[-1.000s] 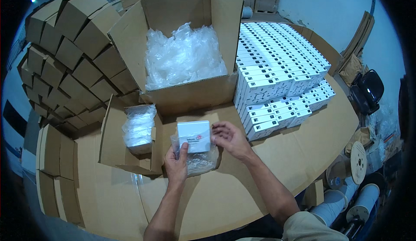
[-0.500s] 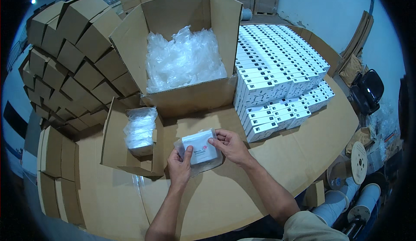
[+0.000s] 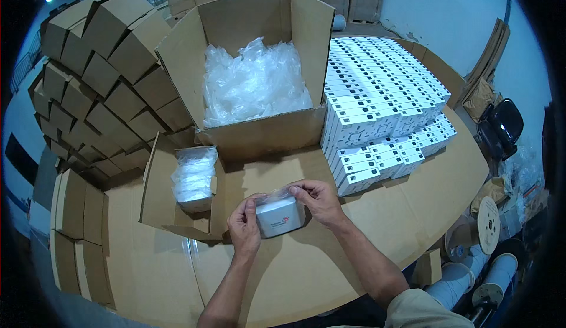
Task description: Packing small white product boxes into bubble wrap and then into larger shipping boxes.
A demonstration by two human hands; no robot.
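A small white box (image 3: 279, 218) with a small red mark sits in a clear plastic bag (image 3: 275, 196) just above the cardboard-covered table. My left hand (image 3: 243, 225) pinches the bag at the upper left corner. On the other side, my right hand (image 3: 318, 203) grips the bag's upper right edge between thumb and fingers. The bag's top is drawn taut between both hands, and the box lies below it. To the left stands an open carton (image 3: 154, 193) holding a row of bagged white packets (image 3: 196, 177).
Behind my hands a large open carton (image 3: 259, 132) holds a heap of clear plastic bags (image 3: 253, 83). Stacked white boxes (image 3: 377, 116) with dark squares fill the right side. Brown cartons (image 3: 97, 92) pile up at the left. Cable spools (image 3: 488, 228) stand beyond the table's right edge.
The white box has tipped, so its thick side shows and it hangs lower. The plastic's upper edge is now stretched between my hands. My right hand has moved slightly down.
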